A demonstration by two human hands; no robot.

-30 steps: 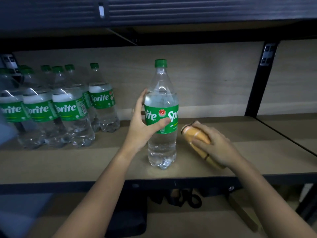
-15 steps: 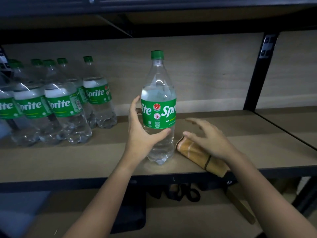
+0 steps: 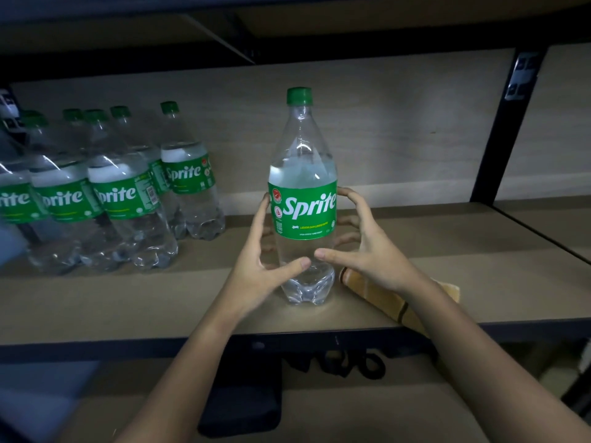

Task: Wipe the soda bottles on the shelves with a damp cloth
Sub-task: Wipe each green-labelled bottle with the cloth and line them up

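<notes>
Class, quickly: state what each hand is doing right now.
Left hand: gripping the upright clear plastic Sprite bottle.
Right hand: gripping the same bottle.

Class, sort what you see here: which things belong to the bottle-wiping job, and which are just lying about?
Belongs to the job:
held Sprite bottle
folded cloth on the shelf
left hand, right hand
grouped Sprite bottles

Just lying about:
dark object on the lower shelf
black cords

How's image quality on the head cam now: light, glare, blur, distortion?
Head view: dim overall, with a bright patch on the shelf under the held bottle; white glare streaks on the bottles at left; far-left edge smeared; wide-angle bowing along the upper shelf edge; both hands' grip reads sharp.
</notes>
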